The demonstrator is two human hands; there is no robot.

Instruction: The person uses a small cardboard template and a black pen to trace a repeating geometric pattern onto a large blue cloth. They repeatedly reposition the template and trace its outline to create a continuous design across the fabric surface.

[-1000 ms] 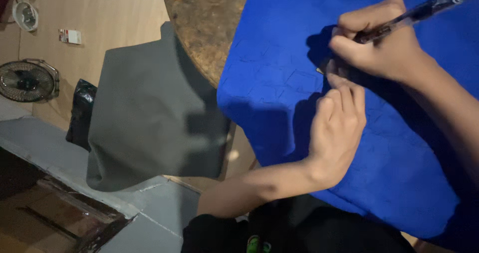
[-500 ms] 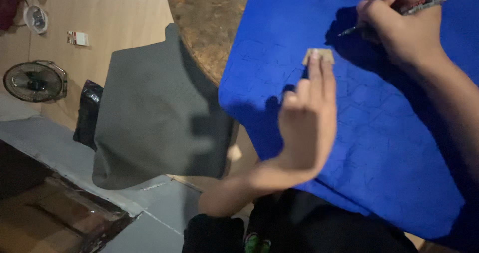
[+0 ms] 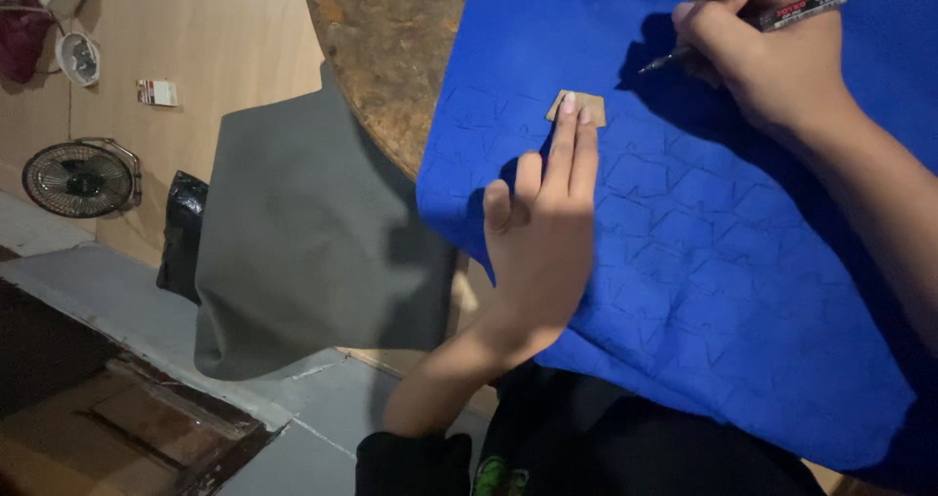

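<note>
Left hand point(image 3: 547, 232) lower, fingertips perhaps on template point(image 3: 576, 107)

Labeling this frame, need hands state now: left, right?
Left hand: open, fingertips pressing small tan template onto blue sheet.
Right hand: closed, holding pen.

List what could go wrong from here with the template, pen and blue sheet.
1. The left hand pins the small cardboard template with fingertips only at its near edge, so it could slip or turn while being traced, skewing the outline.
2. The blue sheet hangs over the table edge unsupported, and might slide or buckle.
3. The pen in the right hand could mark the fingers beside the template.
</note>
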